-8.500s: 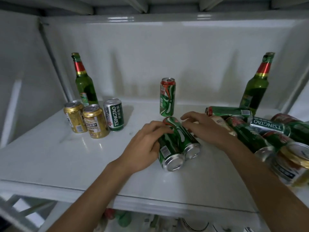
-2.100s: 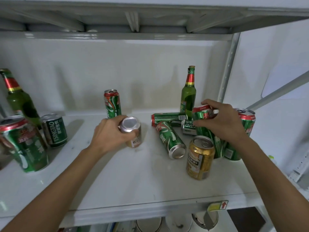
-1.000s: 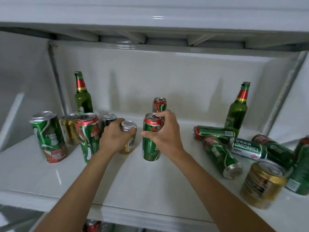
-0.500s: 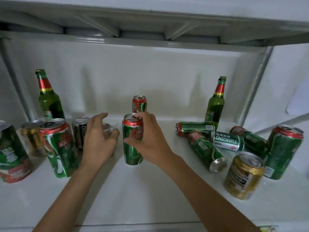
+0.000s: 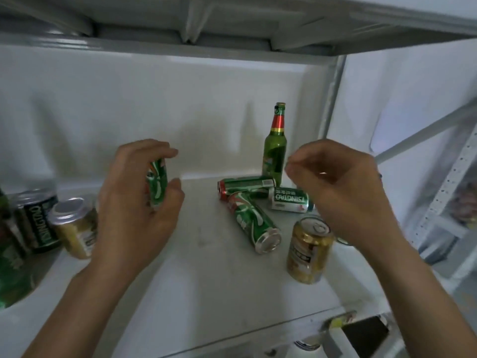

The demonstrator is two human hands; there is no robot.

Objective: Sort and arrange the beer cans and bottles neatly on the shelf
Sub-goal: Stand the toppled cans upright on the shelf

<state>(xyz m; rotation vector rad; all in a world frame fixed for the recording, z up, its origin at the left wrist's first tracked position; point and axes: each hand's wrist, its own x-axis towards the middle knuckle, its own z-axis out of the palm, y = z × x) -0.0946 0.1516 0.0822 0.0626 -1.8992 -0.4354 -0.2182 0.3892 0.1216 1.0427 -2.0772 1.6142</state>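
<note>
Flanking bare shelf (image 5: 206,275) centre: both hands.

white shelf (image 5: 206,275) — upright bottle (image 5: 275,146), three toppled green cans (image 5: 251,224), standing gold can (image 5: 308,250).

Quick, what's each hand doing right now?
Left hand: curled around an upright green can; whether it grips it cannot be told.
Right hand: open, fingers loosely curled, holding nothing.

My head camera is looking forward and slightly down, close onto the shelf (image 5: 206,267) at chest height.
</note>
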